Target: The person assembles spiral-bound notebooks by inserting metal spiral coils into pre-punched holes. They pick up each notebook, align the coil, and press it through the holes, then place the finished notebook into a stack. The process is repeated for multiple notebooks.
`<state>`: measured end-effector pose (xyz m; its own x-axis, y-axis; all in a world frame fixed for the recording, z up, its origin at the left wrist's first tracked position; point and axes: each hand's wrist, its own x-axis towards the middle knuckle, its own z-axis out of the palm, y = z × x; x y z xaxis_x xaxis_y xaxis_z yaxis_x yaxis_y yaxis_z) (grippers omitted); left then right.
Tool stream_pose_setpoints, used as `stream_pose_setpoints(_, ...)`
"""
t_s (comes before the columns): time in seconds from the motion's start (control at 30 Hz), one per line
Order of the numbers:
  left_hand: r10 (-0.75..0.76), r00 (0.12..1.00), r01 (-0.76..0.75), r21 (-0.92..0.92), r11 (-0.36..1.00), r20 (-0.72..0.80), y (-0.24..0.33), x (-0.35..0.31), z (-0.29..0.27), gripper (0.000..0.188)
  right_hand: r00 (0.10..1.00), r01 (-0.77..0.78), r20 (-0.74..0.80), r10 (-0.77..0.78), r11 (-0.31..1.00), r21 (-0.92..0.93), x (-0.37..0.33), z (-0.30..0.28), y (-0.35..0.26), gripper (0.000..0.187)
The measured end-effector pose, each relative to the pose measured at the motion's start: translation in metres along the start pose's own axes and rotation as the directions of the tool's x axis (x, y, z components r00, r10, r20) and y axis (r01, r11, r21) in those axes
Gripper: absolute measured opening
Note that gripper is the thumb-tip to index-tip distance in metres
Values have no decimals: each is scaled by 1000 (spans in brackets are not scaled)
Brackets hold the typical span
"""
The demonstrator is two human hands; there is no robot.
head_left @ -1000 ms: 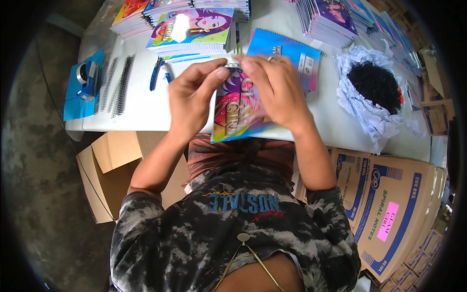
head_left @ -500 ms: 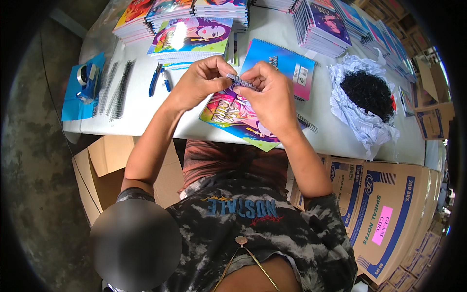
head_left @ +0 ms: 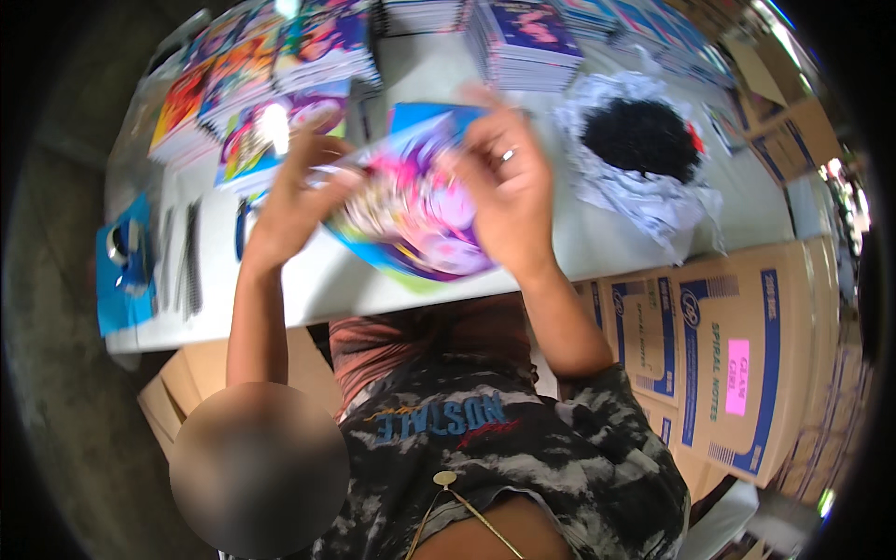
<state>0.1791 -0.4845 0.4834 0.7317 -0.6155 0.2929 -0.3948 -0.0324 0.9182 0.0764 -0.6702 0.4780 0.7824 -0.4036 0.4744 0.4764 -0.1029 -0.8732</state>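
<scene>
A spiral notebook with a bright pink, purple and green cover (head_left: pixel 411 219) is tilted between my hands, smeared by motion. My right hand (head_left: pixel 513 182), with a ring on one finger, grips its right side, thumb over the cover. At the left edge is my left hand (head_left: pixel 294 201), thumb and fingers curled. Blur hides whether those fingers close on the notebook. Behind it, part of a blue notebook (head_left: pixel 420 117) shows on the table. I cannot make out a coil in either hand.
Notebook stacks (head_left: pixel 527 42) line the far side of the white table (head_left: pixel 635 257). Crumpled white wrapping (head_left: pixel 597 187) holds a black tangle (head_left: pixel 639 140) at right. Far left are wire coils (head_left: pixel 191 257) and a blue tape dispenser (head_left: pixel 135 257). Cardboard boxes (head_left: pixel 728 373) stand below right.
My hands have moved apart from the small coil they were pinching together to the notebook's two sides. The notebook appears raised and turned. The whole view has shifted, moving the table's things leftward.
</scene>
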Motion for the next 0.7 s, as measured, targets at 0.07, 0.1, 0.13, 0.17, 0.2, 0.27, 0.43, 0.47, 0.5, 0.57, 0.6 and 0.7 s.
stream_pose_setpoints(0.07, -77, 935, 45, -99, 994, -345, -15, 7, 2, 62, 939, 116, -343, -21, 960, 257, 17, -21, 6, 22)
stream_pose_setpoints(0.1, -193, 946, 146, -188, 971, -260, -24, 9, 13, 58, 899, 168, -438, 32, 896, 410, 16, -26, 14, 21)
stream_pose_setpoints(0.13, -304, 936, 253, -263, 931, -178, -27, 8, 26, 53, 864, 126, -497, 83, 920, 372, 13, -25, 24, 20)
stream_pose_setpoints(0.17, -298, 933, 219, -342, 914, -201, -28, 13, 46, 45, 822, 79, -554, 130, 938, 337, 9, -22, 36, 20)
stream_pose_setpoints(0.2, -287, 924, 212, -283, 935, -253, -35, 16, 56, 43, 776, 24, -605, 176, 952, 307, 3, -22, 52, 19)
stream_pose_setpoints(0.27, -121, 896, 169, 78, 982, -428, -65, 27, 66, 38, 788, -116, -616, -4, 981, -155, -14, -38, 104, 31)
stream_pose_setpoints(0.43, 253, 920, 145, 859, 490, -299, -87, 9, 60, 27, 832, -488, -546, 99, 599, -635, -39, -55, 144, 50)
stream_pose_setpoints(0.47, 287, 908, 107, 831, 546, -306, -75, 11, 54, 27, 831, -486, -541, 129, 642, -594, -39, -56, 144, 53)
stream_pose_setpoints(0.5, 428, 860, 39, 873, 486, -276, -66, 17, 37, 34, 836, -461, -544, 71, 627, -627, -40, -56, 144, 54)
stream_pose_setpoints(0.57, 393, 906, 36, 953, 301, -158, -58, 18, 3, 48, 837, -338, -537, -111, 666, -665, -40, -46, 134, 56)
stream_pose_setpoints(0.6, 357, 925, 65, 981, 181, -127, -69, 15, -18, 53, 834, -254, -511, -210, 675, -692, -39, -39, 125, 56)
stream_pose_setpoints(0.7, 239, 966, 27, 954, 299, -102, -96, -7, -43, 36, 888, 26, -395, -237, 881, -472, -42, -20, 109, 58)
